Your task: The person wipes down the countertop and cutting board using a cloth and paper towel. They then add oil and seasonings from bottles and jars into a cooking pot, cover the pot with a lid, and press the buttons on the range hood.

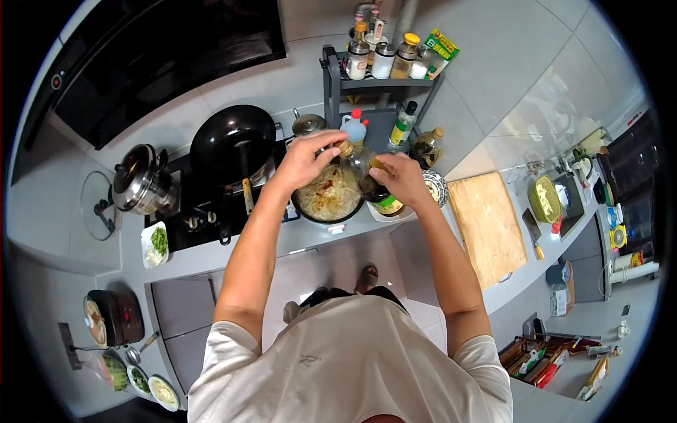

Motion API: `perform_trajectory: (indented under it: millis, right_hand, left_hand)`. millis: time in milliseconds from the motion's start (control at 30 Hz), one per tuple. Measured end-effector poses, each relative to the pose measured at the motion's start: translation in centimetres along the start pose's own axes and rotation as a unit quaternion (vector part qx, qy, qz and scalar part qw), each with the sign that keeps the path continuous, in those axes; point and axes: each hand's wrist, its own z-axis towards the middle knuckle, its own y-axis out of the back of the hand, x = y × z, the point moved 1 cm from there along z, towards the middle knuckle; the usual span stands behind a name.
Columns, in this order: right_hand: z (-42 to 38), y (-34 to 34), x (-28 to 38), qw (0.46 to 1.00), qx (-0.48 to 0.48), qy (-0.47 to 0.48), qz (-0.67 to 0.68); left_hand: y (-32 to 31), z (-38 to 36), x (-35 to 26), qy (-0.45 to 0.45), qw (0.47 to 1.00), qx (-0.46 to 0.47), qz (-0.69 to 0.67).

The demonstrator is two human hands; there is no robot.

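My right hand (403, 180) is closed around a clear glass bottle (361, 168) with dark liquid low in it, tilted with its neck to the left. The fingers of my left hand (309, 161) are closed at the bottle's yellowish cap (345, 146). Below both hands sits a dark-rimmed pan (328, 221) holding pale shredded food (326, 201) topped with red chili pieces. Just under my right hand stands a container with a green label (388, 206), partly hidden by the hand and bottle.
A black wok (229, 144) and a steel pot (144, 180) stand on the stove at left. A rack (381, 83) with seasoning jars is at the back. To the right lie a wooden cutting board (486, 225) and a cleaver (532, 229). A white dish (155, 245) holds chopped greens.
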Motion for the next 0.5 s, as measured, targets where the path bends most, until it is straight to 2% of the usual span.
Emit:
perform_trajectory:
  millis: [33,100,133,167,267,300,400,433,500]
  right_hand:
    - [0.3,0.3,-0.3,1.000,-0.021,-0.009,-0.001]
    - [0.9,0.9,-1.2,0.997,-0.074,-0.034,-0.006]
    - [1.2,1.2,-1.8,0.994,-0.100,-0.045,0.018]
    - [1.8,1.4,-2.6,0.991,-0.086,-0.074,0.073]
    - [3.1,1.9,-3.6,0.977,-0.091,-0.111,0.159]
    - [3.6,2.1,-3.7,0.973,-0.100,-0.114,0.175]
    - [5.5,1.6,-6.4,0.980,-0.124,-0.112,0.105]
    - [5.8,1.7,-6.4,0.980,-0.151,-0.079,0.107]
    - [6.8,1.9,-7.7,0.983,-0.149,-0.103,0.038]
  left_hand:
    - [-0.6,0.6,-0.2,-0.018,1.000,-0.013,0.003]
    - [-2.1,1.7,-0.5,-0.031,0.991,-0.104,0.072]
    - [-2.8,2.2,-0.6,-0.037,0.982,-0.149,0.106]
    - [-3.7,2.5,0.3,-0.017,0.977,-0.180,0.114]
    - [-6.8,2.2,4.1,0.123,0.982,-0.135,0.039]
    - [-8.2,2.0,5.6,0.133,0.981,-0.141,0.019]
    - [-11.5,2.0,8.3,0.231,0.970,-0.063,-0.049]
    - [-12.5,2.1,8.4,0.248,0.966,-0.044,-0.059]
    - [-14.2,2.8,9.5,0.274,0.958,-0.013,-0.088]
